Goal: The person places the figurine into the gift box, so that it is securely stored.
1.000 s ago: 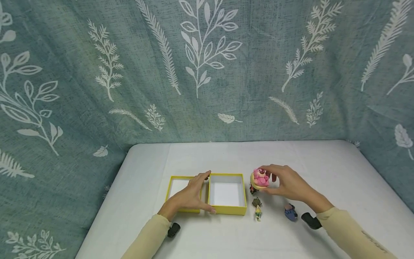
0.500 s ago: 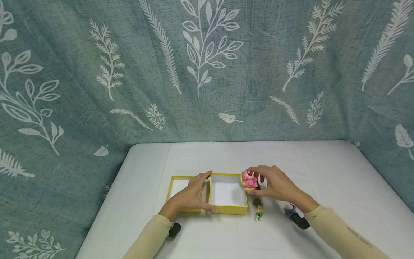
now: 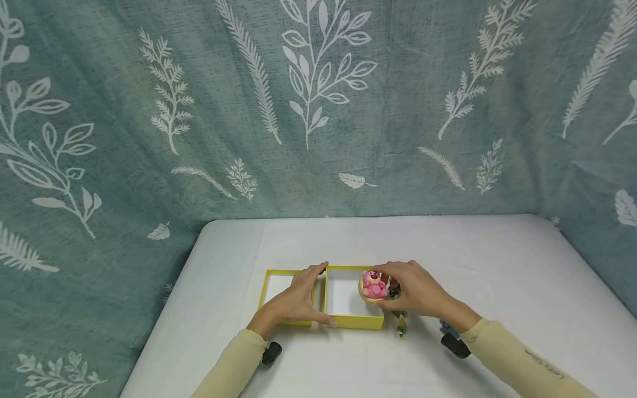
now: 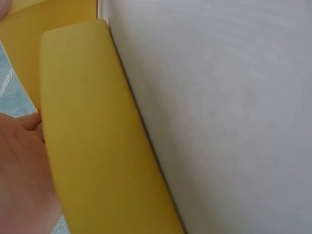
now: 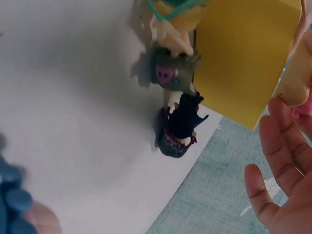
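My right hand grips a pink bear figurine with a round, pale yellow base. It holds the figurine over the right side of an open yellow box with a white inside. In the right wrist view the hand shows at the lower right, the figurine's base at the fingertips. My left hand grips the left end of the box, fingers at its back corner and thumb at its front wall. The left wrist view has a yellow cardboard wall beside part of the left hand.
A second yellow tray lies left of the box, partly behind the left hand. Right of the box are a boar-headed figurine and a dark figurine. A blue figurine is half hidden by the right wrist camera.
My right hand has carried the bear figurine leftward, from right of the box to over its right side. The left hand has stayed at the box.
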### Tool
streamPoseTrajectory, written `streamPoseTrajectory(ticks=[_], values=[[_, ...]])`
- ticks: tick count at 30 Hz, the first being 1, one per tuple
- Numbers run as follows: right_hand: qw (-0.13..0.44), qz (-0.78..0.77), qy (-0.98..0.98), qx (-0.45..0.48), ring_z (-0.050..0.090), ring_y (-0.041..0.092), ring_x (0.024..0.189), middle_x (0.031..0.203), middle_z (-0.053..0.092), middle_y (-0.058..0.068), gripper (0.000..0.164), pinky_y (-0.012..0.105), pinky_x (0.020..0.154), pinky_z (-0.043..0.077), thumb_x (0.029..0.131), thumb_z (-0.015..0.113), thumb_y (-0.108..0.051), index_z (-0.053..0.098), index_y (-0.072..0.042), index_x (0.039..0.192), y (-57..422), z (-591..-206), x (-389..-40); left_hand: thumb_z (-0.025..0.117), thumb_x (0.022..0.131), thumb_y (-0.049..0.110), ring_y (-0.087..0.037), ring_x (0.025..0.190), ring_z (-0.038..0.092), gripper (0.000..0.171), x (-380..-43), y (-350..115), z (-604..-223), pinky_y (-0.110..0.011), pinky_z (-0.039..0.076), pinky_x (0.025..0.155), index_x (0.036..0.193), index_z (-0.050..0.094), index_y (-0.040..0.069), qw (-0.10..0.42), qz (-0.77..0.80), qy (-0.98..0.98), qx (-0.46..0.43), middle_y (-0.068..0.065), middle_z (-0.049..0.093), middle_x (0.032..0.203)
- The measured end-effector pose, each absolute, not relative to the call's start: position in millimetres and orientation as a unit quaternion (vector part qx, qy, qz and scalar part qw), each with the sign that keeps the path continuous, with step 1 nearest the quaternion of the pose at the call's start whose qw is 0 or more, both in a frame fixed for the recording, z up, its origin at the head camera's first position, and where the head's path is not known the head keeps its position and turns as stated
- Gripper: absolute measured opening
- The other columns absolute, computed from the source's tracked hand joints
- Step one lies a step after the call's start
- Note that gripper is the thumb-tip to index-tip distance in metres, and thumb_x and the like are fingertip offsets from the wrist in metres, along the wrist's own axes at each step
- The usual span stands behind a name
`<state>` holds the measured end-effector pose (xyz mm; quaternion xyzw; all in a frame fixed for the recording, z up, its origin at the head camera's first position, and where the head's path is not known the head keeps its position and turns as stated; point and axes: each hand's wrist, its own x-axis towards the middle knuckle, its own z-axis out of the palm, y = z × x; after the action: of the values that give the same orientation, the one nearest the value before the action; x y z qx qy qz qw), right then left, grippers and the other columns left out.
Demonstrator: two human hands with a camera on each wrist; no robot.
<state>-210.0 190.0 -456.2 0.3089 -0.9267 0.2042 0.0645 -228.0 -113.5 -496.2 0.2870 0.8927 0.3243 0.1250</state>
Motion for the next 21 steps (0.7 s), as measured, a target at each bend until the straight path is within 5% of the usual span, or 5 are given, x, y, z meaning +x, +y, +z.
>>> streamPoseTrajectory(ticks=[12, 21], values=[[0.068, 0.203, -0.927, 0.309, 0.054, 0.008, 0.073, 0.090, 0.061, -0.016, 0.065, 0.030, 0.074, 0.038, 0.073, 0.083, -0.049, 0.064, -0.017, 0.127, 186.9, -455.3, -211.8, 0.087, 0.061, 0.059, -0.026, 0.147, 0.022, 0.128, -229.7, -113.1, -495.7, -0.054, 0.029, 0.114, 0.158, 0.013, 0.020, 0.126, 0.318, 0.896, 0.285, 0.001, 0.027, 0.158], [0.085, 0.180, -0.927, 0.319, 0.058, 0.012, 0.088, 0.097, 0.065, -0.012, 0.063, 0.042, 0.085, 0.043, 0.072, 0.083, -0.049, 0.065, -0.019, 0.125, 180.1, -455.0, -215.8, 0.087, 0.061, 0.059, -0.026, 0.147, 0.024, 0.127, -229.8, -112.6, -495.7, -0.054, 0.028, 0.115, 0.158, 0.015, 0.019, 0.119, 0.318, 0.893, 0.294, 0.000, 0.028, 0.158]])
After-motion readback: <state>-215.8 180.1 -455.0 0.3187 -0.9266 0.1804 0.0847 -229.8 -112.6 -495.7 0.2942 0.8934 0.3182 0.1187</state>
